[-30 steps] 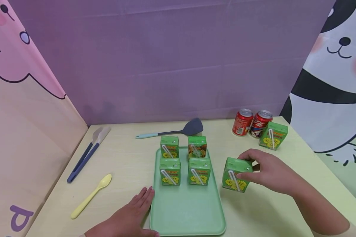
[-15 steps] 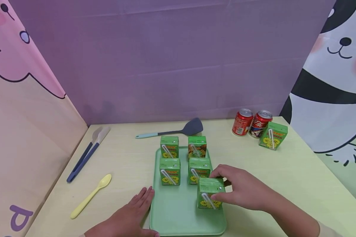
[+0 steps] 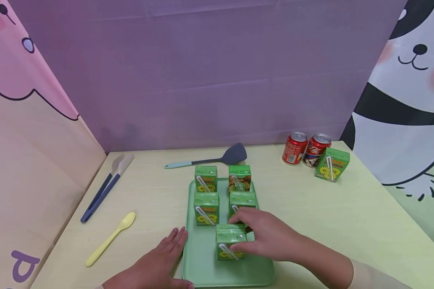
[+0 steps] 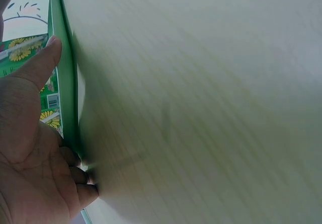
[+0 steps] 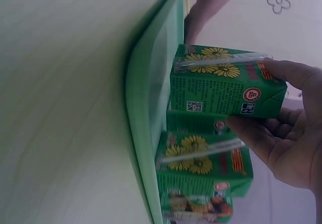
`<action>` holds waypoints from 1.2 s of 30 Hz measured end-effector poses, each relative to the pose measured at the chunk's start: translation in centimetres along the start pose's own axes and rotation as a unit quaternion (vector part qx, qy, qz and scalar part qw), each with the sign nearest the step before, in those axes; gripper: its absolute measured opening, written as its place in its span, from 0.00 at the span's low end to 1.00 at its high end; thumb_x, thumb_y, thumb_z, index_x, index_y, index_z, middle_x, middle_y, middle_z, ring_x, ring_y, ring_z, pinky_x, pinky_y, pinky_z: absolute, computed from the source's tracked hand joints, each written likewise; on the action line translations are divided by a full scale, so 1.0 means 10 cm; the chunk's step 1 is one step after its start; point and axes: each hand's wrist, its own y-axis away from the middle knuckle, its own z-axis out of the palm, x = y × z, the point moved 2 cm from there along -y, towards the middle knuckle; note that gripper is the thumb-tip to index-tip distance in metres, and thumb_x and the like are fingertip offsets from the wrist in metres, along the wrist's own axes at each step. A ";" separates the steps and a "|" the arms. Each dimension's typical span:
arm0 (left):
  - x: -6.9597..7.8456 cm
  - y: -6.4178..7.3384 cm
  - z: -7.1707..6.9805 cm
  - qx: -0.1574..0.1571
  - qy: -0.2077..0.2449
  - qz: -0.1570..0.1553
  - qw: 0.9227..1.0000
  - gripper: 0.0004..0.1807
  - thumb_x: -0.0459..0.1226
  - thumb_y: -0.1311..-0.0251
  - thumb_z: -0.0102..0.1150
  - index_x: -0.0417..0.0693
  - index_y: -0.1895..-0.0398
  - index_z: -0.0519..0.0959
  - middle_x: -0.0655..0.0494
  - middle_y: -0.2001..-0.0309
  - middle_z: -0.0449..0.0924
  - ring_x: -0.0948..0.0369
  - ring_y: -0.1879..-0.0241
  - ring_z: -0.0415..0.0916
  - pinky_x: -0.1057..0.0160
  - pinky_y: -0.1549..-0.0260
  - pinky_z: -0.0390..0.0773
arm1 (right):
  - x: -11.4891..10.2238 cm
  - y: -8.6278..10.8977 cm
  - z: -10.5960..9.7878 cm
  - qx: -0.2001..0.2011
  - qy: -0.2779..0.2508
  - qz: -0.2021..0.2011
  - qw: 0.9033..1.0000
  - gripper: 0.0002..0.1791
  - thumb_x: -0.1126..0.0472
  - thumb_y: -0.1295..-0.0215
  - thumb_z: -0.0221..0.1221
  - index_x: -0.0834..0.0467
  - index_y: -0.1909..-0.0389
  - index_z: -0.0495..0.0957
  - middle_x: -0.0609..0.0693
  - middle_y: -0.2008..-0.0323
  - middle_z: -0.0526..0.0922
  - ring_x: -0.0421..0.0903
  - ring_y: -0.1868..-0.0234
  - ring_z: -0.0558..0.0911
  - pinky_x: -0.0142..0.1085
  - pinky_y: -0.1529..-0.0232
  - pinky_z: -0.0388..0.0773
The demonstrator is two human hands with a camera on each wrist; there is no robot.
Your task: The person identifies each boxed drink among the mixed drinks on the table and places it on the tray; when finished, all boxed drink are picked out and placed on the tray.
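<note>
My right hand (image 3: 271,237) grips a green drink carton (image 3: 228,243) with yellow flowers and a straw on its front, thumb on the near face. It is upright over the front half of the light green tray (image 3: 199,273); in the right wrist view the held carton (image 5: 216,85) has its base close to the tray floor. Several more cartons stand in two rows behind it, among them a flowered carton (image 3: 206,208) and one with a brown picture (image 3: 239,178). Fingers straight, my left hand (image 3: 155,261) lies against the tray's left edge.
Two red cans (image 3: 295,148) and another green carton (image 3: 332,165) stand at the back right. A dark spatula (image 3: 234,154) lies behind the tray. Blue-handled tongs (image 3: 106,188) and a yellow spoon (image 3: 110,241) are on the left. A purple backdrop (image 3: 217,72) rises at the table's back.
My right hand has carried the carton leftward from beside the tray to over its front half, partly covering the carton behind. The left hand stays at the tray's edge.
</note>
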 end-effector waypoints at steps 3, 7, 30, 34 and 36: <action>0.01 0.00 -0.01 0.006 0.001 0.004 1.000 0.69 0.79 0.56 0.50 0.47 0.21 0.42 0.52 0.20 0.40 0.50 0.22 0.38 0.44 0.28 0.54 | -0.04 -0.07 0.06 0.001 0.006 -0.008 1.000 0.21 0.36 0.45 0.67 0.39 0.54 0.76 0.30 0.58 0.75 0.31 0.58 0.74 0.30 0.57 0.77; 0.02 0.01 -0.02 0.012 0.001 0.008 1.000 0.69 0.78 0.56 0.51 0.45 0.21 0.43 0.51 0.20 0.41 0.50 0.22 0.39 0.45 0.28 0.55 | -0.08 -0.15 0.14 -0.007 0.012 -0.011 1.000 0.22 0.37 0.44 0.66 0.40 0.52 0.77 0.30 0.57 0.76 0.32 0.56 0.74 0.32 0.54 0.77; 0.02 0.03 -0.03 0.026 -0.002 0.023 0.999 0.67 0.77 0.54 0.52 0.44 0.21 0.43 0.50 0.20 0.42 0.49 0.22 0.40 0.44 0.29 0.56 | -0.20 -0.31 0.36 -0.034 0.037 -0.005 0.999 0.27 0.37 0.40 0.63 0.46 0.44 0.73 0.40 0.45 0.78 0.39 0.43 0.76 0.42 0.42 0.77; 0.02 0.03 -0.02 0.027 -0.002 0.023 0.999 0.67 0.77 0.53 0.51 0.44 0.21 0.43 0.50 0.20 0.43 0.49 0.22 0.41 0.44 0.29 0.56 | -0.20 -0.31 0.36 -0.035 0.035 -0.004 0.999 0.28 0.36 0.39 0.62 0.46 0.44 0.73 0.40 0.44 0.77 0.39 0.43 0.76 0.42 0.42 0.77; 0.02 0.03 -0.01 0.026 0.000 0.022 0.999 0.67 0.77 0.54 0.51 0.44 0.21 0.43 0.50 0.21 0.43 0.49 0.22 0.41 0.44 0.29 0.56 | -0.20 -0.30 0.35 -0.040 0.034 -0.002 0.999 0.29 0.34 0.39 0.60 0.45 0.42 0.73 0.40 0.43 0.77 0.40 0.41 0.76 0.43 0.42 0.76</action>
